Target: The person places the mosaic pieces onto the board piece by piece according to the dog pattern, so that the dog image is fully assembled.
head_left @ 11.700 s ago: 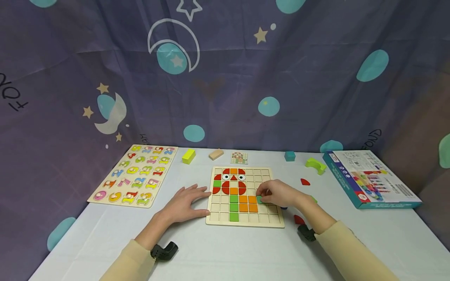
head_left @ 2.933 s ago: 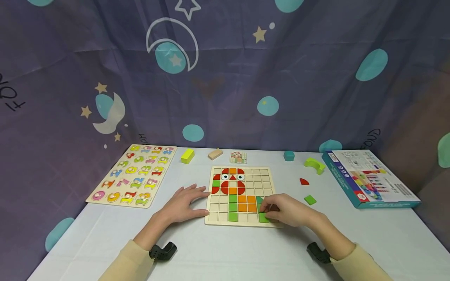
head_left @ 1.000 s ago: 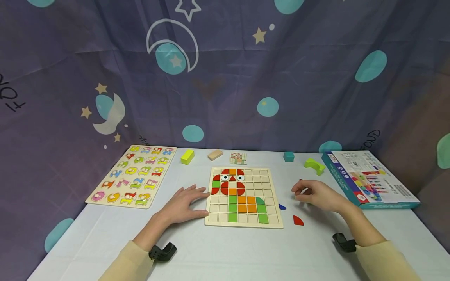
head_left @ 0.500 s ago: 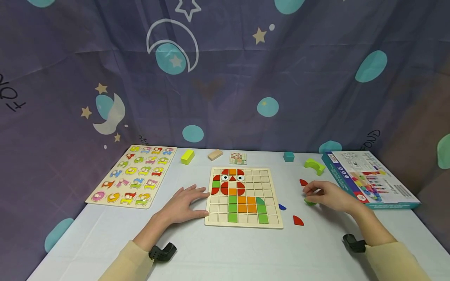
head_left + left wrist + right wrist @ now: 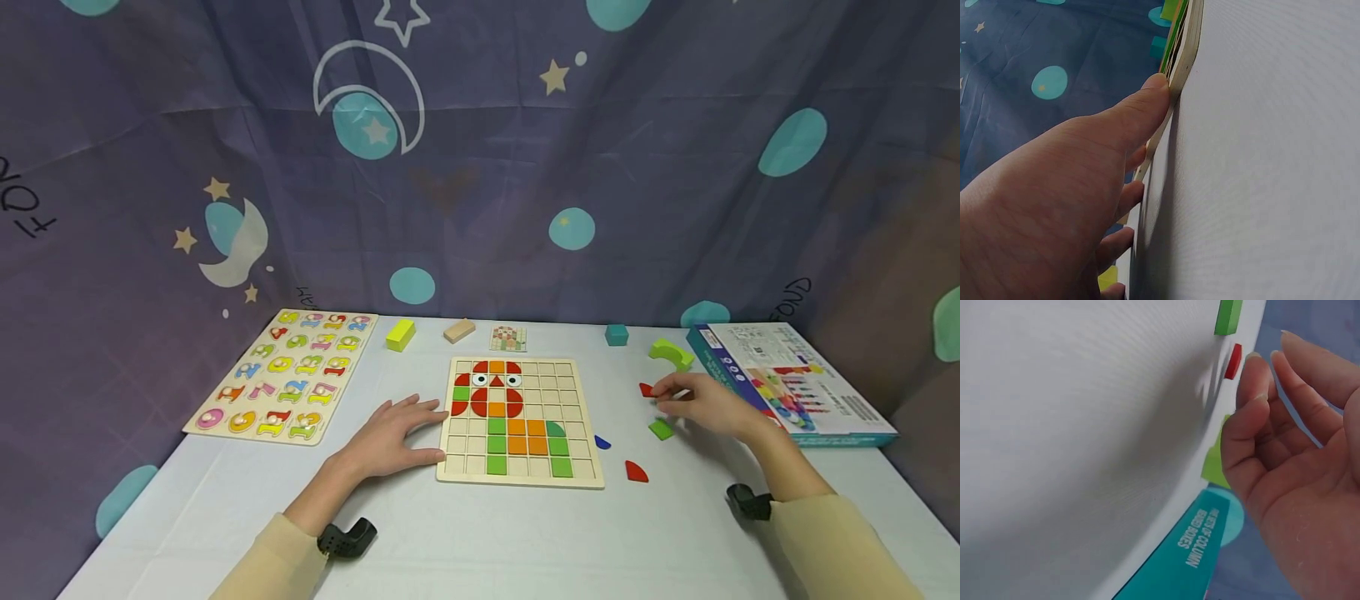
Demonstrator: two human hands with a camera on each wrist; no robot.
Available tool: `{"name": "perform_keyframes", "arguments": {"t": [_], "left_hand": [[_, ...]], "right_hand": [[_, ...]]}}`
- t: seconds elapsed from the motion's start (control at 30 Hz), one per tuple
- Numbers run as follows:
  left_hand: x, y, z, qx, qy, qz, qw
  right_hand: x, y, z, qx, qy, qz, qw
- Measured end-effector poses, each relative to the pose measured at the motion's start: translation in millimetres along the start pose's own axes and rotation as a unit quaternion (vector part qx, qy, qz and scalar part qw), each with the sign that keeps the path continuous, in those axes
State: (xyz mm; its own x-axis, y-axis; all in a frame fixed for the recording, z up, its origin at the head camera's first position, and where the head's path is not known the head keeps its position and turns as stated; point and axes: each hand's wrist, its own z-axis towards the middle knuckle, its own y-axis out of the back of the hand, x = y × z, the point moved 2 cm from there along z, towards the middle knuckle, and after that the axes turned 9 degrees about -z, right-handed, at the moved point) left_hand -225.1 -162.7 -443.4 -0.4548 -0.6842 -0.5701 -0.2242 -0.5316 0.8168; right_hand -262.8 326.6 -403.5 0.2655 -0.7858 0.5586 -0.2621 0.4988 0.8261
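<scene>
A wooden grid board lies mid-table, with red, orange, green and white-eyed tiles laid in a figure on its left and lower part. My left hand rests at its left edge with fingers spread; the left wrist view shows the thumb touching the board's rim. My right hand hovers at the right, fingers loosely bent and holding nothing. Its fingertips are right by a red quarter-circle tile, which in the right wrist view lies just beyond them. A green square tile lies just below that hand.
Another red quarter-circle tile and a blue tile lie right of the board. Behind it are a pattern card and several blocks, including a green arch. A number puzzle lies left, a toy box right.
Earlier, green tiles joined the board's lower right. The right hand then moved right to the loose tiles, and lately shifted from the green square up to the red tile. The left hand stays put.
</scene>
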Motion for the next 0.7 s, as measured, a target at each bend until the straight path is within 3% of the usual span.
{"name": "perform_keyframes", "arguments": {"t": [0.5, 0.7], "left_hand": [[1.7, -1.1, 1.8, 0.001, 0.001, 0.003, 1.0000], [1.7, -0.7, 1.3, 0.001, 0.001, -0.001, 1.0000]], "right_hand": [[-6.9, -4.9, 27.6, -0.012, -0.059, -0.028, 0.998], [-2.3, -7.2, 32.0, -0.014, -0.051, -0.052, 0.997]]}}
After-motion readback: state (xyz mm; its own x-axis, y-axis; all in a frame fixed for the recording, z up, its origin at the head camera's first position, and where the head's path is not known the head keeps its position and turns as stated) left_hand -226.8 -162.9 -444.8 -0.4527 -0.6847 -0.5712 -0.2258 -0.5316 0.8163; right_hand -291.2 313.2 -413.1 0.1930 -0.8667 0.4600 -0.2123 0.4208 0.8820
